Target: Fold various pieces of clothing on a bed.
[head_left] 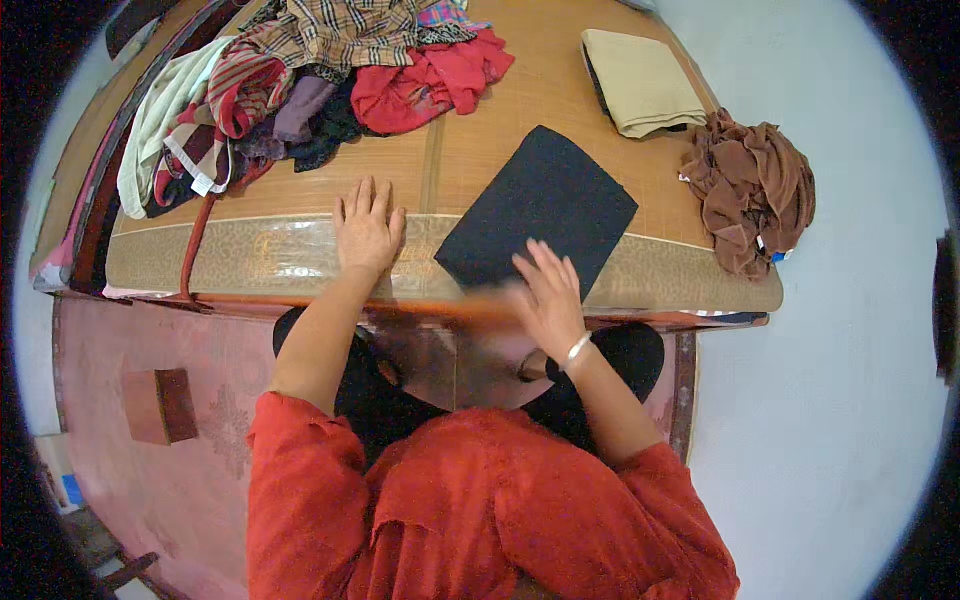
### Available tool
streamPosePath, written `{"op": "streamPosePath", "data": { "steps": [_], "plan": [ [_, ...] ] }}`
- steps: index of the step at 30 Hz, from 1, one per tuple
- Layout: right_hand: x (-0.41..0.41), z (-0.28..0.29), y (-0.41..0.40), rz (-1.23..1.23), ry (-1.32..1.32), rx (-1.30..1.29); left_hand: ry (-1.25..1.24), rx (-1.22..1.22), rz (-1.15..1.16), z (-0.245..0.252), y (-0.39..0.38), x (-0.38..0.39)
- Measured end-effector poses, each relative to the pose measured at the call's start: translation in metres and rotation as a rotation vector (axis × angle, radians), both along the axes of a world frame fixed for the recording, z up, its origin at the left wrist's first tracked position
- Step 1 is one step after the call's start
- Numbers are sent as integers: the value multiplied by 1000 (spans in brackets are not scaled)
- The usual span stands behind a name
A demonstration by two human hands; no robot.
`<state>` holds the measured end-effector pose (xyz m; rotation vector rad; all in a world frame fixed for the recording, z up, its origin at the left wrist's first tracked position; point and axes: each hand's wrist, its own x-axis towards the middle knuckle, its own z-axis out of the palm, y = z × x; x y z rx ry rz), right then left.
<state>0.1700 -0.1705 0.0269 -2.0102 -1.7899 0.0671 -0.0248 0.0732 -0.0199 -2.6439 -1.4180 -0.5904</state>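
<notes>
A folded black cloth [541,202] lies slanted on the woven bed mat [285,195], its lower corner near the mat's front edge. Over that lower part is my right hand [546,296], fingers spread and partly blurred, wearing a pale bangle at the wrist. Whether it touches the cloth I cannot tell. My left hand [367,231] rests palm down on the mat, left of the black cloth, with nothing in it. Farther back on the right lies a folded beige cloth [645,82]. A crumpled brown garment [750,187] sits at the mat's right edge.
A heap of loose clothes fills the back left, with a plaid garment [345,30], a red garment [427,86] and striped pieces. A wall [817,390] borders the right. A small brown box [159,406] stands on the pinkish floor [172,502] at the left.
</notes>
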Motion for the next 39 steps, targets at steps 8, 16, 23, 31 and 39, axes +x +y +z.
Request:
{"op": "streamPosePath", "data": {
  "steps": [8, 16, 23, 31, 39],
  "plan": [
    [-42, -20, 61, 181, -284, -196, 7, -30, 8, -4, -3, 9],
    [-7, 10, -7, -60, 171, 210, 7, -80, 36, 2, -4, -6],
    [83, -34, -46, -670, 1302, 333, -33, -84, 29, -2, 0, 0],
    [75, -57, -45, -458, 1777, 5, -109, -66, -10, -4, 1, -1],
    [69, 18, -5, -449, 1518, 307, -71, -23, -30, -6, -1, -3]
  ]
}}
